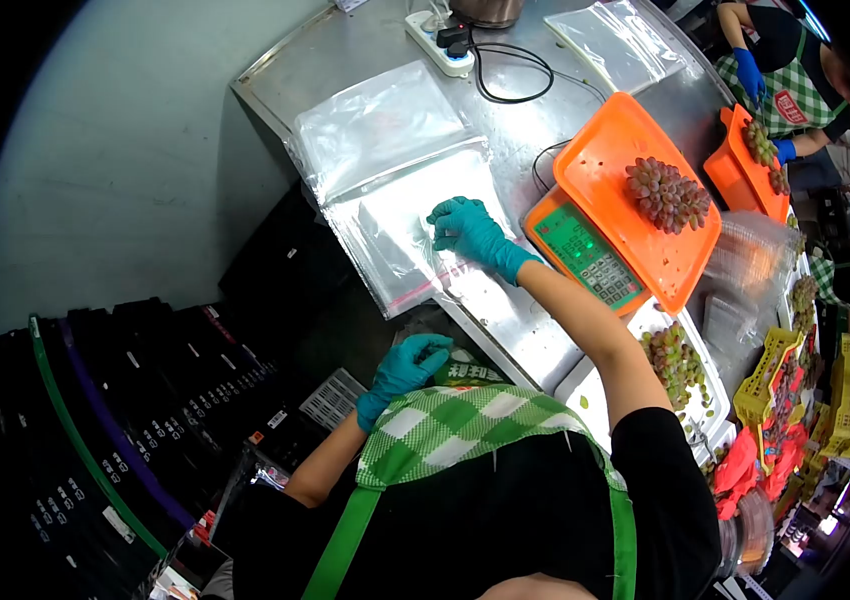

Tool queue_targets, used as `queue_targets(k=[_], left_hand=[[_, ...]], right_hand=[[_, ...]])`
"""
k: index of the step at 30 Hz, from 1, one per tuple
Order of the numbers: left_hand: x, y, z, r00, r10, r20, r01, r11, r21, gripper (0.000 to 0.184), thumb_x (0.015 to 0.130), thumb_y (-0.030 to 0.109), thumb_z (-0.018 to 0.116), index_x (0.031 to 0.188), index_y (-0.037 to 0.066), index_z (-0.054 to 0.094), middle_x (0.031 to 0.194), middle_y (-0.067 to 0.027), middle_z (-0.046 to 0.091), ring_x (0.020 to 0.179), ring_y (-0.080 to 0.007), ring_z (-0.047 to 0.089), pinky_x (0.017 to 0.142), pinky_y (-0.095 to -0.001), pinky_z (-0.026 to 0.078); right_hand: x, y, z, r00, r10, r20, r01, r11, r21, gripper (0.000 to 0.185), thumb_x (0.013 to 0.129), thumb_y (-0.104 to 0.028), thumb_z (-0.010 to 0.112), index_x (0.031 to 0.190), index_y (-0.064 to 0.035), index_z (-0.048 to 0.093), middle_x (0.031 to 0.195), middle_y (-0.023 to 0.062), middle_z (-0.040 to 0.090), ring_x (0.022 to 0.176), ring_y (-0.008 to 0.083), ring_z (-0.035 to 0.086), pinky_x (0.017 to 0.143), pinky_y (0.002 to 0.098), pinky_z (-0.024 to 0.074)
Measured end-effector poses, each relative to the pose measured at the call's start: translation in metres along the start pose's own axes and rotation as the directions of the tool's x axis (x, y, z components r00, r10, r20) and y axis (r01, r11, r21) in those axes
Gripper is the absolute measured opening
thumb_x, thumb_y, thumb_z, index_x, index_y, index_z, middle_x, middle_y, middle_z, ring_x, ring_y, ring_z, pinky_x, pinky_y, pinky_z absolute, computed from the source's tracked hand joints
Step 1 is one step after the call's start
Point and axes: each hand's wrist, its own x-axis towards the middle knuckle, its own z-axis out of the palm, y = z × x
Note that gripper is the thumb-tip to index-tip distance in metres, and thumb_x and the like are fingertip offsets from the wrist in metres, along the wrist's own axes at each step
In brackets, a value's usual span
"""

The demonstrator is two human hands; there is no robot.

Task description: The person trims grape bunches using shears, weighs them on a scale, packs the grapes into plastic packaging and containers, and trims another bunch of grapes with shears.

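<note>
My right hand [473, 238], in a teal glove, is over a stack of clear plastic bags [385, 235] on the metal table. Its fingers are bent and pinched at the top bag, which creases under them. My left hand [405, 372], gloved alike, hovers in front of the apron [465, 430], below the table edge. Its fingers are loosely curved and apart, with nothing seen between them. Right of my right hand stands a digital scale [585, 258] with a lit green display. On its orange tray [600, 150] lies a bunch of reddish grapes [667, 195].
A white tray with loose grapes [675, 365] is by my right elbow. Clear plastic boxes [750, 260] and yellow baskets [767, 375] stand farther right. A power strip [440, 42] with black cables lies at the back. Black crates [145, 430] fill the left. A co-worker [780, 70] handles grapes at upper right.
</note>
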Motion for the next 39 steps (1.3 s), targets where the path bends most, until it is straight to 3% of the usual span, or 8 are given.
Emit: queue_targets(k=[6, 12, 24, 27, 29, 35, 36, 39], left_hand=[[0.003, 0.013, 0.011, 0.997, -0.065, 0.031, 0.07, 0.965, -0.253, 0.032, 0.078, 0.012, 0.058, 0.108, 0.003, 0.051, 0.094, -0.0054, 0.056, 0.082, -0.0106, 0.054, 0.072, -0.0218, 0.044], [0.041, 0.098, 0.04, 0.804, 0.374, -0.463, -0.537, 0.792, -0.292, 0.042, 0.08, 0.014, 0.055, 0.117, 0.003, 0.038, 0.104, -0.0065, 0.049, 0.099, -0.0137, 0.046, 0.085, -0.029, 0.039], [0.036, 0.175, 0.072, 0.729, 0.603, -0.324, -0.645, 0.764, -0.027, 0.018, 0.068, -0.002, 0.065, 0.08, 0.003, 0.053, 0.064, -0.0014, 0.052, 0.048, -0.0072, 0.047, 0.038, -0.0179, 0.039], [0.014, 0.199, 0.085, 0.749, 0.575, -0.329, -0.587, 0.806, 0.073, 0.02, 0.065, -0.003, 0.067, 0.078, 0.005, 0.055, 0.059, 0.0009, 0.05, 0.046, -0.0063, 0.046, 0.039, -0.0175, 0.039], [0.018, 0.197, 0.073, 0.593, 0.777, -0.21, -0.659, 0.619, 0.427, 0.028, 0.064, -0.005, 0.066, 0.088, 0.006, 0.057, 0.053, 0.001, 0.046, 0.044, -0.0053, 0.042, 0.042, -0.0188, 0.036], [0.021, 0.227, 0.087, 0.113, 0.993, -0.042, -0.555, 0.098, 0.826, 0.029, 0.07, -0.006, 0.059, 0.098, 0.005, 0.06, 0.071, -0.0039, 0.054, 0.061, -0.0071, 0.048, 0.052, -0.0209, 0.039], [0.022, 0.23, 0.098, 0.087, 0.994, -0.066, -0.654, 0.107, 0.749, 0.03, 0.074, -0.005, 0.055, 0.101, 0.006, 0.058, 0.082, -0.0064, 0.055, 0.07, -0.0094, 0.05, 0.056, -0.022, 0.04], [0.023, 0.213, 0.118, 0.566, 0.786, -0.249, -0.82, 0.568, -0.073, 0.029, 0.078, 0.0, 0.051, 0.106, 0.006, 0.054, 0.087, -0.0063, 0.056, 0.071, -0.0111, 0.051, 0.057, -0.0221, 0.042]], right_hand=[[0.004, -0.011, -0.02, 0.968, 0.17, -0.185, -0.081, 0.907, 0.413, 0.013, 0.067, -0.018, 0.065, 0.077, -0.0096, 0.061, 0.077, 0.0049, 0.058, 0.076, 0.0223, 0.053, 0.069, 0.0317, 0.0421], [-0.007, -0.096, -0.079, 0.962, -0.059, -0.268, 0.053, 0.998, -0.032, 0.017, 0.066, -0.014, 0.064, 0.082, -0.0107, 0.06, 0.086, 0.0038, 0.058, 0.081, 0.0221, 0.053, 0.073, 0.0317, 0.0425], [-0.086, -0.149, -0.125, 0.739, 0.203, -0.643, 0.108, 0.906, 0.41, 0.011, 0.074, -0.002, 0.058, 0.084, -0.0037, 0.054, 0.077, 0.0045, 0.054, 0.067, 0.0128, 0.053, 0.06, 0.0248, 0.043], [-0.102, -0.142, -0.147, 0.537, 0.544, -0.645, 0.177, 0.675, 0.716, 0.006, 0.078, -0.002, 0.054, 0.083, -0.0026, 0.051, 0.076, 0.0033, 0.055, 0.063, 0.0093, 0.051, 0.058, 0.0217, 0.0428], [-0.118, -0.138, -0.171, 0.21, 0.364, -0.907, 0.22, 0.886, 0.407, 0.005, 0.078, -0.001, 0.052, 0.082, -0.004, 0.051, 0.069, 0.0032, 0.051, 0.058, 0.0096, 0.05, 0.054, 0.0228, 0.0421], [-0.163, -0.191, -0.199, 0.226, -0.211, -0.951, -0.468, 0.832, -0.296, 0.027, 0.068, 0.0, 0.059, 0.093, -0.0051, 0.053, 0.097, 0.0107, 0.053, 0.082, 0.0257, 0.053, 0.069, 0.0305, 0.0432], [-0.165, -0.204, -0.189, 0.336, -0.266, -0.904, -0.343, 0.859, -0.38, 0.033, 0.067, 0.0, 0.059, 0.098, -0.0065, 0.052, 0.101, 0.0103, 0.052, 0.086, 0.0265, 0.052, 0.07, 0.0332, 0.0432], [-0.169, -0.228, -0.166, 0.643, -0.421, -0.639, 0.141, 0.886, -0.441, 0.045, 0.066, 0.001, 0.057, 0.109, -0.0075, 0.047, 0.107, 0.0109, 0.049, 0.094, 0.0277, 0.049, 0.076, 0.0387, 0.0421]])
